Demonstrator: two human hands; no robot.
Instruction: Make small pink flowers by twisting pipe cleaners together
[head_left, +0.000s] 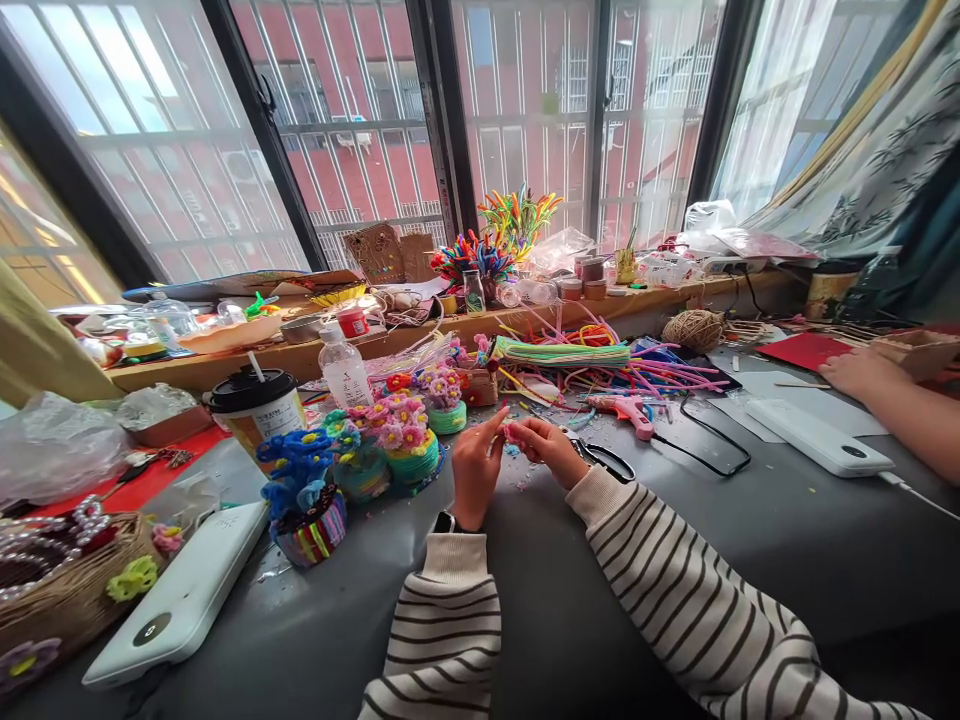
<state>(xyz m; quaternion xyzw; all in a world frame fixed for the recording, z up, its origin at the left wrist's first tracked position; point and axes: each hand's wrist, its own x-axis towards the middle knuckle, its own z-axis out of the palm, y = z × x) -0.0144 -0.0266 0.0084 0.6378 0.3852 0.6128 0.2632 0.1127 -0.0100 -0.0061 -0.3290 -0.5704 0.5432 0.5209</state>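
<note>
Over the dark grey table, my two hands meet with their fingertips close together. My right hand (551, 448) pinches a small pink pipe-cleaner piece (513, 432), which the fingers partly cover. My left hand (477, 468), fingers closed, grips the same piece from the other side. Just to the left are pots of pink pipe-cleaner flowers (401, 425) with green wound sides, and a striped pot (311, 527) with blue pipe-cleaner flowers (296, 465). Black-handled scissors (611, 460) lie behind my right wrist. A pink glue gun (634, 412) rests beyond them.
Green pipe cleaners (562, 352) lie bundled along the back. At left stand a lidded cup (255, 405), a plastic bottle (345, 370) and a white power bank (184, 590). Another power bank (817, 437) lies at right, near another person's hand (862, 372). A black cord (705, 465) curls across the table.
</note>
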